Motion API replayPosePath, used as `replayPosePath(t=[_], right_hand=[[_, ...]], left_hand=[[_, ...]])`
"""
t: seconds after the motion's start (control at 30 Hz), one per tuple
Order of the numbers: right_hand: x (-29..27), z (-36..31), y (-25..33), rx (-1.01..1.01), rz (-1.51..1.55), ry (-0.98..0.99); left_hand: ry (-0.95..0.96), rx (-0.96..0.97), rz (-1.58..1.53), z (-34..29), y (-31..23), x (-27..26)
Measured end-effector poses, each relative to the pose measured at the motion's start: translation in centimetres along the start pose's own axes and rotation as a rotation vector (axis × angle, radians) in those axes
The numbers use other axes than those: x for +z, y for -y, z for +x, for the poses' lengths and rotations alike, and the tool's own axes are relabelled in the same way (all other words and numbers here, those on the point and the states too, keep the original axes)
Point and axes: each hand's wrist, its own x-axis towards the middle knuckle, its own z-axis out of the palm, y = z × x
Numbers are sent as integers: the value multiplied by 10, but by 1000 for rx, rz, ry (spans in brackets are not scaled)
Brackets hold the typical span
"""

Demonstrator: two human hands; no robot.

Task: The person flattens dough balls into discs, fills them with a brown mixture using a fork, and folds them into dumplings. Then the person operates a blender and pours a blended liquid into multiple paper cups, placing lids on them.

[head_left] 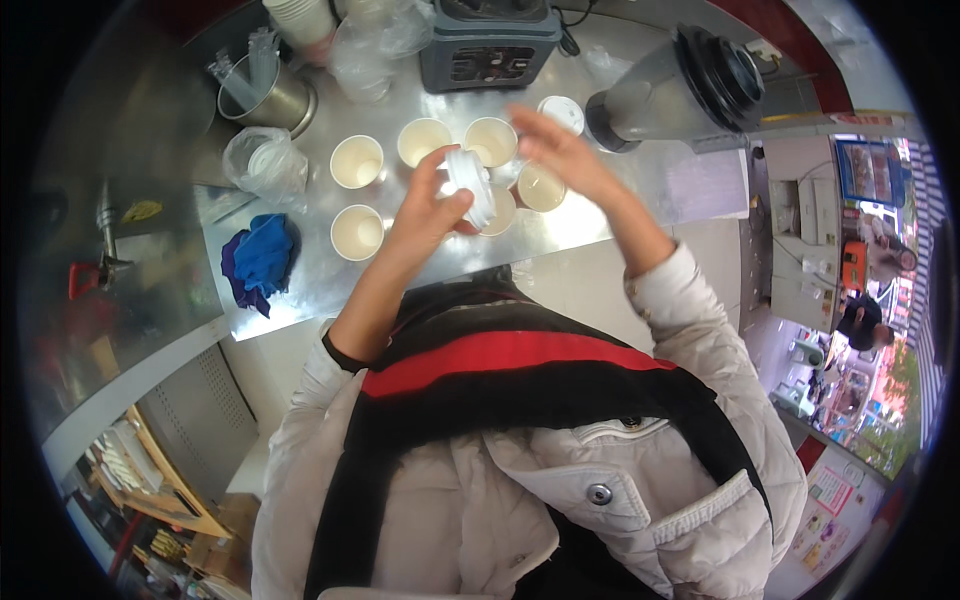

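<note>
My left hand grips a small stack of white plastic cup lids, tilted over the cups. To its right my right hand is empty, its fingers stretched and somewhat blurred. Several open paper cups stand below and around: one cup at the far left, another cup nearer me, and a cup behind the lids. A cup under my right hand seems to hold liquid. The stack partly hides one more cup. Beyond my right fingers sits a white lid.
The steel counter carries a blue cloth, a bag of lids and a metal canister at left. A grey machine and stacked cups stand behind. A blender jug is at right.
</note>
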Motion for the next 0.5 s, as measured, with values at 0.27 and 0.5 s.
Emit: replayPosePath(t=[0.27, 0.5], right_hand=[[58, -61, 49, -34, 251, -28], [78, -91, 48, -130, -163, -252]], left_hand=[[64, -51, 74, -4, 5, 17], [140, -28, 197, -26, 10, 17]])
